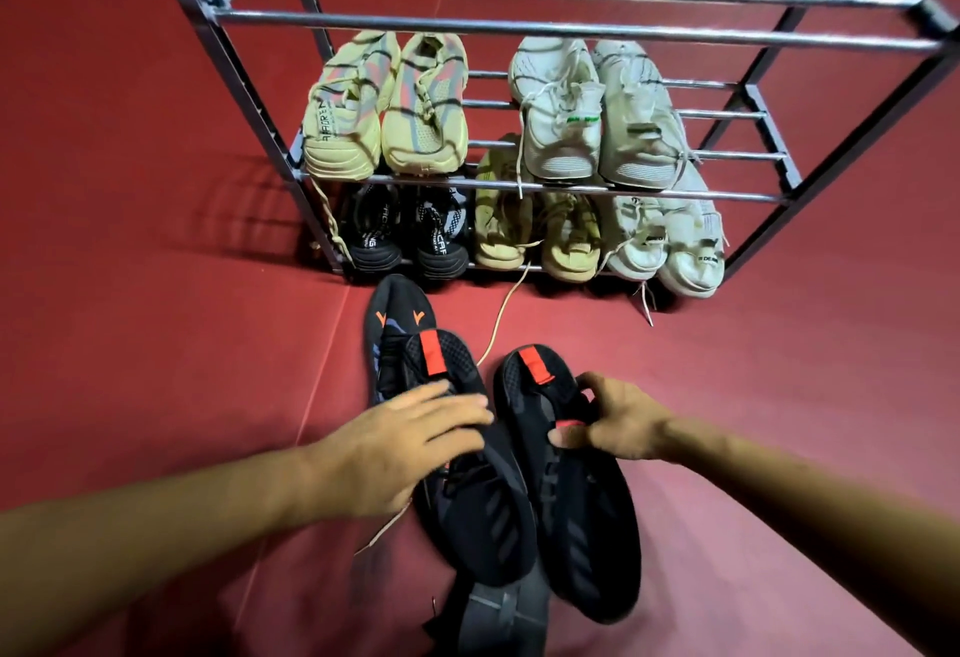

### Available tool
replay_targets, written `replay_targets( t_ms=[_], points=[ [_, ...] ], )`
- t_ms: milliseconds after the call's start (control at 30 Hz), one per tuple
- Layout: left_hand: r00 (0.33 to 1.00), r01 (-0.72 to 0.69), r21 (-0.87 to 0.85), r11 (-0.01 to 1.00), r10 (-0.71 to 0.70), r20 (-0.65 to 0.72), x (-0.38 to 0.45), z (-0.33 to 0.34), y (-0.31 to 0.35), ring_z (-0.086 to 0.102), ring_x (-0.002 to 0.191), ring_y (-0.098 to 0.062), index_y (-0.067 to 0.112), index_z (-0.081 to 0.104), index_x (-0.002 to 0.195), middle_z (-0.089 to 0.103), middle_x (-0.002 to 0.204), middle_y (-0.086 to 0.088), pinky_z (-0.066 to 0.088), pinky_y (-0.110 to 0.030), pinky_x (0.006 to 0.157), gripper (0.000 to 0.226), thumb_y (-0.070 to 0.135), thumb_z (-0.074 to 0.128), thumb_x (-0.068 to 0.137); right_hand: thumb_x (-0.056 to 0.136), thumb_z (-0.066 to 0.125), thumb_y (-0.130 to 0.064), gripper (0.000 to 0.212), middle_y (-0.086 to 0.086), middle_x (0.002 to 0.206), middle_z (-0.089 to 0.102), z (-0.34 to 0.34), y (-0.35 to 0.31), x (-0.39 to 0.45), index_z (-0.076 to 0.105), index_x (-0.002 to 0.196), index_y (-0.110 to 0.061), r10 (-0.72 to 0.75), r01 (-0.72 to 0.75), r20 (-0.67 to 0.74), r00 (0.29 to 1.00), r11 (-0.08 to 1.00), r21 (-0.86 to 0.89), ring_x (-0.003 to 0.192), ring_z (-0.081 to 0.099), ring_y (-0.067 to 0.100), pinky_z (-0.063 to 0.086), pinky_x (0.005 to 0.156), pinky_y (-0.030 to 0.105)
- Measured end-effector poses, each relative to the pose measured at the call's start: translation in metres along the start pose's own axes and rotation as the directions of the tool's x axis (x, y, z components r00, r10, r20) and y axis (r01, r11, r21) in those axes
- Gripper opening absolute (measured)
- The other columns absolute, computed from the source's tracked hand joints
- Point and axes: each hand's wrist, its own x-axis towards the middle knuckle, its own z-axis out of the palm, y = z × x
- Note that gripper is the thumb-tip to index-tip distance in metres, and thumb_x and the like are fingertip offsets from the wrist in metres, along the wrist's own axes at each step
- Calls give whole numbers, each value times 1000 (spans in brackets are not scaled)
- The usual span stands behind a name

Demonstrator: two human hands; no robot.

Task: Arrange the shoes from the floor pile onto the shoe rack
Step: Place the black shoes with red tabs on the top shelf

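Two black shoes with red heel tabs lie on the red floor in front of the metal shoe rack (519, 27). My left hand (400, 448) rests with spread fingers on the collar of the left black shoe (488, 511). My right hand (613, 422) pinches the collar of the right black shoe (587, 526). Another black shoe with orange marks (397, 318) lies under the left one, toe toward the rack. A dark grey shoe (493, 620) sticks out below them.
The rack's middle shelf holds a yellow pair (384, 105) and a white pair (597, 110). Its bottom shelf holds a black pair (410, 235), a tan pair (535, 230) and a white pair (670, 245). The top bars are bare. Loose laces trail on the floor.
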Motion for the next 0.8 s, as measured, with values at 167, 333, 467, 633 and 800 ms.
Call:
replay_targets(
  t_ms=[167,333,467,633,800],
  points=[
    [919,-6,163,987,-59,389,5,0,-17,33,147,-28,21,31,153,25,165,-4,39,-45,114,107,19,78,57,93,67,-34,57,5,119,72,-30,-12,3,51,147,-28,-222,213,-8,975,946,-245,110,66,24,45,88,24],
    [931,39,170,985,-97,351,32,-7,-5,53,104,-27,32,6,158,23,160,-7,47,-39,94,116,16,74,65,88,57,-26,64,-4,124,66,-55,-11,5,43,148,-45,-398,325,57,916,649,-689,116,50,26,42,90,38],
    [903,125,228,966,-205,377,38,-18,-2,62,92,-29,20,21,152,35,148,-9,50,-40,76,102,19,72,64,77,59,-24,61,-10,114,64,-48,-9,3,58,135,-43,-566,434,133,814,439,-787,103,47,25,26,73,37],
    [835,171,328,929,-313,452,32,-53,8,62,80,-27,17,47,122,48,117,-2,38,-35,61,78,58,67,58,63,61,-19,61,-5,114,67,-20,-8,11,71,123,-29,-645,610,254,721,417,-673,99,54,29,44,80,40],
    [664,642,131,755,-633,399,7,-84,26,64,96,-15,34,52,102,54,104,14,50,-34,83,75,85,53,47,67,51,9,44,1,103,72,-7,-11,-5,73,97,-13,-614,606,-212,760,788,-107,96,62,14,48,90,30]
  ],
)
